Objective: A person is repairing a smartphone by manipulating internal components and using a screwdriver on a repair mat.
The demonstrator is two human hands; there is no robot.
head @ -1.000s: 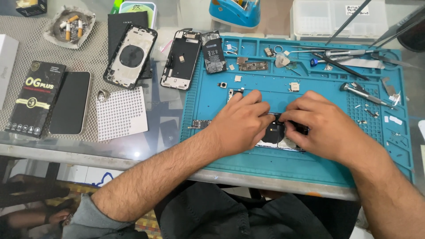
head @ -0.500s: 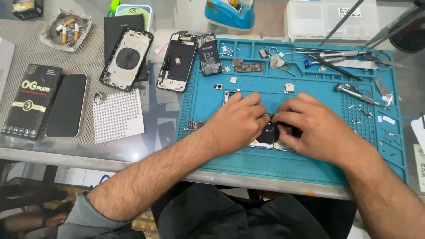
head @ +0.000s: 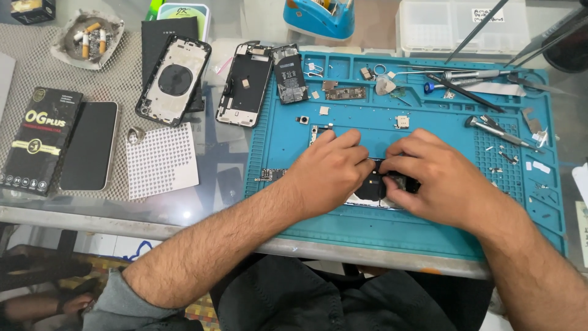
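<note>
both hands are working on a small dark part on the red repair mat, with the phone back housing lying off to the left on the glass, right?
Not quite: the repair mat is blue, not red, as the head view shows. The rest holds: the left hand and right hand meet over a small dark part on the mat, and the phone back housing lies to the left on the glass table.

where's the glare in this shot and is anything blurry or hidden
Head view: soft glare patches on the glass table near its front edge; the blue mat is evenly lit and sharp, shadows faint; the dark part is mostly hidden between the left hand and right hand; no clear motion blur.
</note>
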